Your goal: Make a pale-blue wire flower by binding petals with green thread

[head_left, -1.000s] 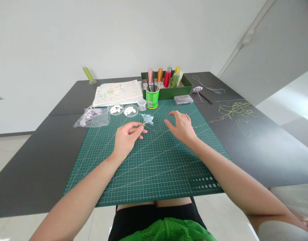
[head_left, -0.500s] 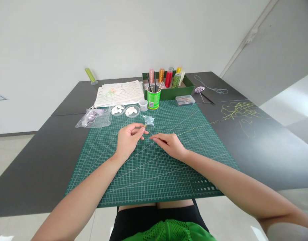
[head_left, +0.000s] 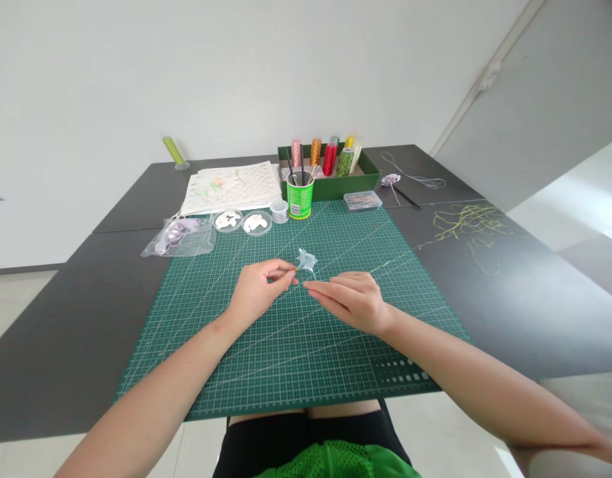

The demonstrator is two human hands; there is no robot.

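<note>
My left hand (head_left: 263,287) is closed in a pinch on the thin stem of a small pale-blue artificial flower (head_left: 306,259), whose petals point away from me. Just to its right, my right hand (head_left: 350,299) has thumb and forefinger pressed together on a fine thread. A faint strand shows between the flower and these fingertips. Beyond the right hand a yellow-green thread (head_left: 410,252) runs over the mat to a loose tangle (head_left: 468,222) on the table. Both hands are above the green cutting mat (head_left: 266,372).
Behind the mat stand a green can (head_left: 300,201) with brushes, a green box (head_left: 356,188) of thread spools and a clear case (head_left: 362,201). Dishes of white pieces (head_left: 228,221), a plastic bag (head_left: 181,238) and paper sheets (head_left: 231,187) lie left. A purple flower (head_left: 390,180) lies right.
The flower and my left hand have shifted right and nearer to me, and the flower has tipped over somewhat. My right hand has turned and moved slightly right. The view has shifted a little.
</note>
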